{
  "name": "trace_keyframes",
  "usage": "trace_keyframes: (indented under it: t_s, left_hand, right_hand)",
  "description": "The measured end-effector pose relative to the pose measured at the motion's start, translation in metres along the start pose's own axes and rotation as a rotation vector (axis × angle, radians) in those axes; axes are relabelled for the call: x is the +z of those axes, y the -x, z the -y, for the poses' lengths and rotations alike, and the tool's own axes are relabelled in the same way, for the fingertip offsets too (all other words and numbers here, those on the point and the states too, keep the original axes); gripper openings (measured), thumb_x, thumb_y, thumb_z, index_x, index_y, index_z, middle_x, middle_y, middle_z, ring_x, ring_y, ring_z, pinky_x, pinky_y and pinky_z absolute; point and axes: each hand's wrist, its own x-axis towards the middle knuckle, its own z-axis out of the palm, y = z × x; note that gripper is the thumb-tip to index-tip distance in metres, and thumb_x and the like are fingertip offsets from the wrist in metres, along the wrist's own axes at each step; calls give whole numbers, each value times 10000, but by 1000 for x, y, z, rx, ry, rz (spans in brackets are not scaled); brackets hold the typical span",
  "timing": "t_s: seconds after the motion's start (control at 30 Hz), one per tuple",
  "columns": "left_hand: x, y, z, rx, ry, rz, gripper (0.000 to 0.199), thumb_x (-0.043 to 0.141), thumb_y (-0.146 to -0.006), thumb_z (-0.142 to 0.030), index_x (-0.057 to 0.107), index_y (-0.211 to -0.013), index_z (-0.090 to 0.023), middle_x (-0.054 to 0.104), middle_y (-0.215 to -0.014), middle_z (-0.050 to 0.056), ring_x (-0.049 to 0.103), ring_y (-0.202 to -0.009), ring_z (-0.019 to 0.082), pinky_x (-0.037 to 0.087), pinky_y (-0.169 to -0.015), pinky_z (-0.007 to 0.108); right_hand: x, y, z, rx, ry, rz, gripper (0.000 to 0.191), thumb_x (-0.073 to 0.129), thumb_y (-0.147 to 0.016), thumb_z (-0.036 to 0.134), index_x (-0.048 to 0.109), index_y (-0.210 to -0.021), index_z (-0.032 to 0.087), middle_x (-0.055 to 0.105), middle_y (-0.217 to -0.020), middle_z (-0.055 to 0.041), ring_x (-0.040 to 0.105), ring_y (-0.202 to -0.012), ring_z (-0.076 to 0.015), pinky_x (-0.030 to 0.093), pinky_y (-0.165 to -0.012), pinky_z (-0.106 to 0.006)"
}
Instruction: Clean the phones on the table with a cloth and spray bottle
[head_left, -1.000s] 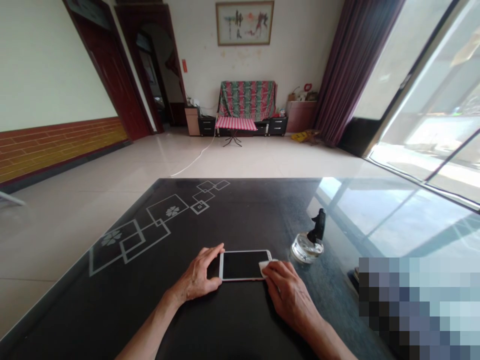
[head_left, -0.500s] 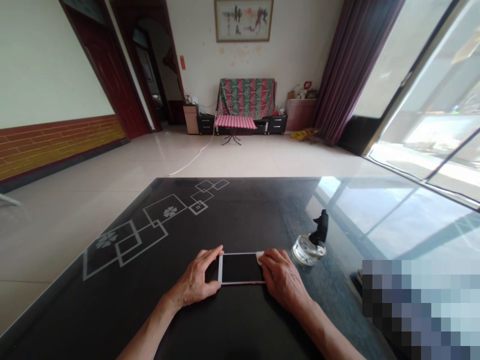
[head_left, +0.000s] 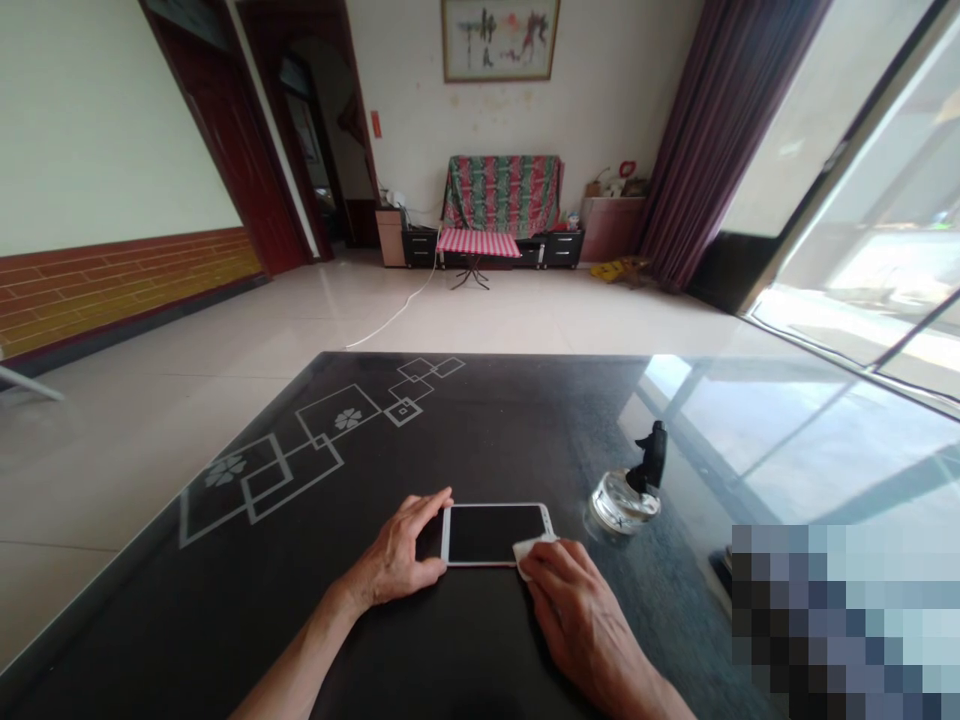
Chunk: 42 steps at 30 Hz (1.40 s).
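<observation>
A white-framed smartphone (head_left: 495, 534) lies flat on the dark tabletop, its black screen facing up. At its left end, my left hand (head_left: 401, 550) grips it by the two corners, fingertips on the far one and thumb on the near one. My right hand (head_left: 581, 600) presses a small folded white wipe (head_left: 525, 552) onto the phone's near right corner; most of the wipe is hidden under the fingers. Just right of the phone stands a clear spray bottle (head_left: 626, 503) with a black trigger head, partly filled with liquid.
Pale squares and flowers decorate the left of the glossy table (head_left: 480, 430). Something pixelated (head_left: 847, 620) covers the lower right corner. Across the tiled floor stand a small folding table (head_left: 478, 243) with a checked top and a cloth-draped shape (head_left: 504, 195) on a low cabinet.
My right hand has slid with the wipe from the phone's far right corner toward me to its near right corner, uncovering the right end. My left hand keeps its hold.
</observation>
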Motion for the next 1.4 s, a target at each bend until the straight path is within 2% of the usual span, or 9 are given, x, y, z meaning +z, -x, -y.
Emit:
trace_keyframes:
  t_s: [0.2,0.33,0.5,0.57,0.77,0.87,1.1,1.4]
  left_hand:
    - [-1,-1,-2,-12,0,1,879,578,-642,-73,290,-1447,-277,522,-1328,49,468,-1182,237,402,-1042,421]
    - [-2,-2,-4,-10,-2,-3,870,585,-640,-79,304,-1441,-273,536,-1315,45,467,-1185,238,400,-1045,419]
    - [-1,-1,-5,-7,0,-10,862,585,-632,-79,320,-1433,-257,533,-1322,50,473,-1181,236,402,-1044,413]
    - [-1,-2,-5,-7,-2,-10,857,586,-631,-80,324,-1430,-251,532,-1322,49,471,-1183,235,394,-1050,411]
    - [0,-2,-2,15,-22,-19,858,582,-636,-84,314,-1434,-252,525,-1329,46,461,-1193,235,375,-1062,411]
    - [-1,-2,-3,9,-22,-10,864,581,-635,-85,309,-1438,-254,524,-1331,46,457,-1197,237,370,-1066,411]
    - [-1,-2,-4,6,-16,-12,867,601,-634,-105,315,-1438,-257,527,-1335,43,464,-1191,244,367,-1064,410]
    - [-2,-4,-7,-8,7,-9,887,648,-610,-147,336,-1435,-232,546,-1311,63,484,-1167,263,386,-1041,414]
  right_hand:
    - [7,-25,-6,-24,61,-42,190,462,-919,145,635,-925,225,608,-903,-47,561,-869,-195,483,-823,-346]
    - [12,-42,-18,-20,59,-135,193,457,-930,182,646,-928,219,620,-905,-56,575,-844,-193,494,-801,-339]
    - [-3,-36,-42,88,58,-310,231,424,-957,270,633,-999,182,622,-981,-98,604,-866,-208,508,-789,-353]
    - [-9,-28,-46,117,60,-337,226,439,-952,287,637,-993,187,628,-993,-100,614,-874,-214,512,-794,-357]
    - [-2,-15,-27,1,56,-162,208,459,-929,202,617,-1064,214,624,-1093,-86,589,-999,-215,505,-873,-367]
    - [-3,-16,-22,-57,106,-82,220,512,-887,191,621,-1077,216,623,-1143,-93,569,-1067,-242,493,-922,-414]
    - [-16,-11,-34,-94,45,22,237,469,-918,178,640,-1067,247,630,-1148,-66,573,-1076,-220,516,-912,-370]
    - [-5,-15,-21,-205,15,106,293,479,-915,162,613,-1155,265,617,-1156,-63,552,-1103,-224,527,-913,-358]
